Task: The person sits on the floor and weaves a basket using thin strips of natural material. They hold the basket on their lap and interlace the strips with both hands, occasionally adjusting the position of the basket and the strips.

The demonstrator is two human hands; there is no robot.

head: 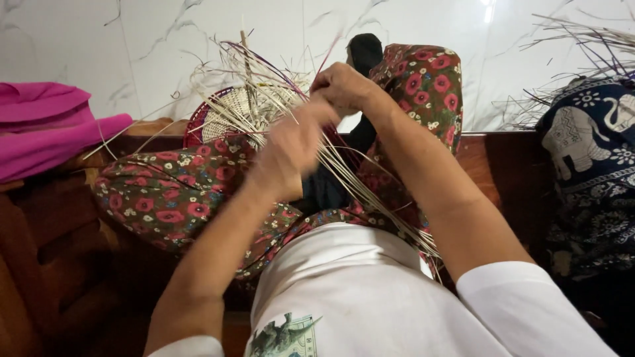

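left hand (288, 153): motion-blurred, back of hand to camera, fingers curled around a bundle of pale strands (370, 198). Looks like a loose closed grip; exact finger positions can't be read.
right hand (342, 86): closed, pinching strands at the edge of the basket (231, 116), knuckles up.
basket: round woven piece, propped on the left knee against the floral trousers (165, 195), just beyond both hands. Centre is pale tight weave, rim band is red/maroon.
strands: long, thin, flat, stiff-looking, straw-coloured with a few purple ones. Loose ends spray up and out from the basket; a long sheaf runs down across the lap toward the white shirt (357, 291).
step in hand (judgement): working a strand into the rim.
doing it well: keep the right-hand pinch close to the weave so tension holds; let the left feed one strand at a time, flat, untwisted; keep the sheaf fanned so ends don't cross.
risk: stiff strands may kink if bent sharply.
textures: weave is fine and ribbed; trousers are soft printed cotton, red flowers on dark.
surroundings: glossy white marbled floor (132, 39), dark wooden bench (59, 251), pink cloth (46, 125) at left, elephant-print fabric (592, 158) at right with more loose strands above it.
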